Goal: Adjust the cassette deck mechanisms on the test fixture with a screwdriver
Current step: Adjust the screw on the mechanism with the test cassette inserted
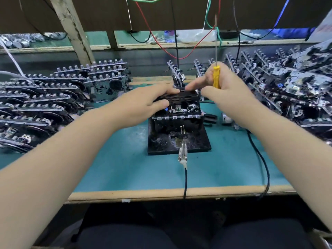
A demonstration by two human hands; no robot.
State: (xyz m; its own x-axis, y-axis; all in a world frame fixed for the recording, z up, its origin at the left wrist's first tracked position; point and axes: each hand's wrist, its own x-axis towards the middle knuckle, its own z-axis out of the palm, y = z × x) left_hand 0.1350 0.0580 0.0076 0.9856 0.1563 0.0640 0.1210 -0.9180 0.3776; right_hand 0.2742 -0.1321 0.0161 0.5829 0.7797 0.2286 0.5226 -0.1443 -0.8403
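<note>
Bare right hand (225, 87) grips yellow plastic screwdriver (216, 76), steel shaft upright.

Teal bench (115, 169): black fixture (179, 141) centre, deck stacks (45, 105) flanking.

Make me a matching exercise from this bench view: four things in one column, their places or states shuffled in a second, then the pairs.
1. yellow-handled screwdriver
2. black square test fixture base
3. silver alligator clip on a black cable
4. left hand

A. at the base's front edge
B. resting on the black cassette deck mechanism
C. shaft pointing up, gripped by the right hand
D. sitting on the teal bench mat

Pairs: 1-C, 2-D, 3-A, 4-B
</note>
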